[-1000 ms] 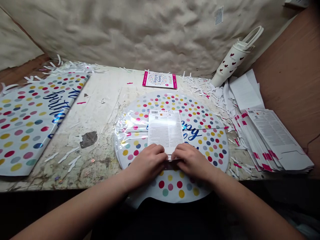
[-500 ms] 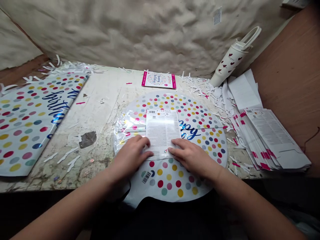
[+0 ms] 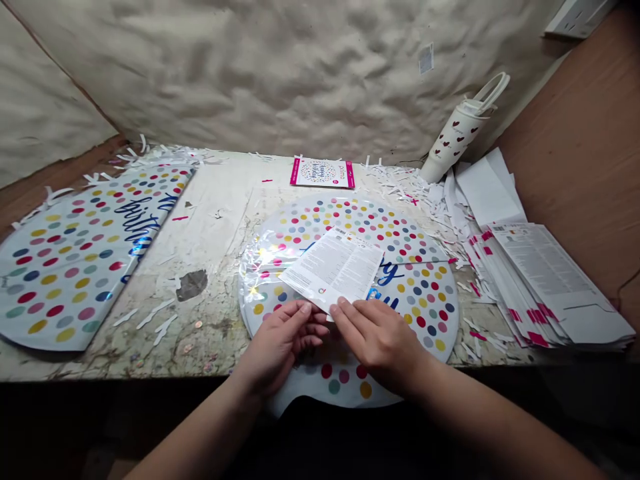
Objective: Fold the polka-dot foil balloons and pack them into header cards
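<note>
Littering scuffed workbench [image 3: 215,247] — paper shreds [image 3: 400,183], dotted foil balloon [image 3: 345,223]; crinkled wall [image 3: 250,80] behind.

Paper insert [image 3: 333,270] text too tiny (foil balloon [image 3: 400,230] msg partly hidden).

One left hand [image 3: 283,347] and one right hand [image 3: 375,343] meet at six o'clock on one white printed paper sheet [image 3: 333,270]. One round polka-dot foil balloon [image 3: 420,300] lies at centre, one matching foil balloon [image 3: 65,267] at nine, one pink-edged white card [image 3: 323,173] at twelve, one white heart-printed paper bag [image 3: 454,139] at one, and one stack of white printed sheets [image 3: 545,287] at three.
</note>
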Motion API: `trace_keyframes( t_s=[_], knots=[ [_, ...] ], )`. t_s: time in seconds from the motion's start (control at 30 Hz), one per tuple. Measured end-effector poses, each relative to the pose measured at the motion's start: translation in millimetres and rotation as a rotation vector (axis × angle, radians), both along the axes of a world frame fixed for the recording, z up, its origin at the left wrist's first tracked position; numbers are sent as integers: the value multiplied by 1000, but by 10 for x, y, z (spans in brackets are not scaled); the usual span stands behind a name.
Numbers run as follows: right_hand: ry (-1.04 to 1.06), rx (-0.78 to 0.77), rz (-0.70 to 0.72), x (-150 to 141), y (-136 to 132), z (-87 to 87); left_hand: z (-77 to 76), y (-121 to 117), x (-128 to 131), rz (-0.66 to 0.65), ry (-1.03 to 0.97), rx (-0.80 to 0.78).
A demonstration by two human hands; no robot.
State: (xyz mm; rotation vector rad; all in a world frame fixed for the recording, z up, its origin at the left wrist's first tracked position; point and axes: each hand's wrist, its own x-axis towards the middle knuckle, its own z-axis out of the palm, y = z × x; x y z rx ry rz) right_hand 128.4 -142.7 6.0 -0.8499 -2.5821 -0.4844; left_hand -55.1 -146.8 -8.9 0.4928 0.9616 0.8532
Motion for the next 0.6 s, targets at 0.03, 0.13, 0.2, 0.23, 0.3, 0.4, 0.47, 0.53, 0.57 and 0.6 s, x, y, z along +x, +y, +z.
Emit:
trace_keyframes(
  t_s=[0.03, 0.13, 0.2, 0.23, 0.3, 0.4, 0.47, 0.53, 0.57, 0.6],
  knots=[
    [47, 17, 1, -6, -26, -33, -9, 29, 15, 41, -10, -21],
    [132, 21, -2, -33, -93, -110, -17, 65, 46, 91, -6, -42],
    [154, 7, 2, -55, -129, -119, -10, 60, 63, 124, 36, -19],
    [157, 0, 5, -65, -145, -114, -3, 55, 71, 143, 33, -24],
    [159, -7, 6, -78, -176, -100, 13, 49, 87, 174, -67, -115],
    [164, -17, 11, -54, -206, -82, 22, 48, 95, 152, -245, -266],
    [202, -105, 41, -4, -200, -64, 3, 45, 83, 109, -181, -173],
    [311, -350, 70, 44, -163, -36, -28, 37, 59, 75, 29, 22],
    [404, -492, 60, 55, -134, -22, -41, 32, 48, 50, 143, 107],
    [510, -616, 32, 51, -101, -12, -48, 26, 41, 16, 232, 169]
  ],
)
